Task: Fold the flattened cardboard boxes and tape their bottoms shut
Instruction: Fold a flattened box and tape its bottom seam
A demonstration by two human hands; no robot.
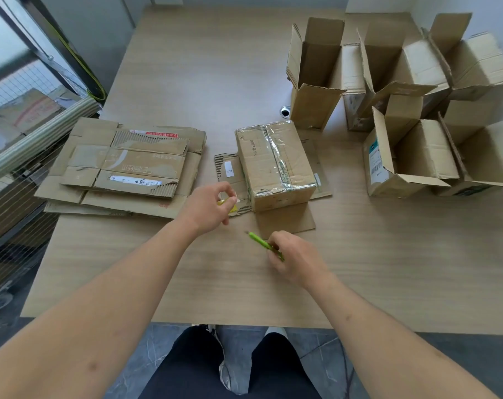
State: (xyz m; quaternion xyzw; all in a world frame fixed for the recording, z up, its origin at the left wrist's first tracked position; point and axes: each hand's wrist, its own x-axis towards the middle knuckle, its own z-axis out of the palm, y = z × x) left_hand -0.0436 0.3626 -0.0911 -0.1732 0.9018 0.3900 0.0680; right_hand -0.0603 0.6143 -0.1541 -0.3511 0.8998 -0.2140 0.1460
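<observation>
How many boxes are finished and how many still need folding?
Several folded boxes already stand open-side up at the table's right. In the middle, one box sits bottom up with shiny tape across it, so it looks nearly done. The right hand grips a green cutter; the left hand pinches something small and yellow. A stack of flattened boxes on the left still waits.
</observation>
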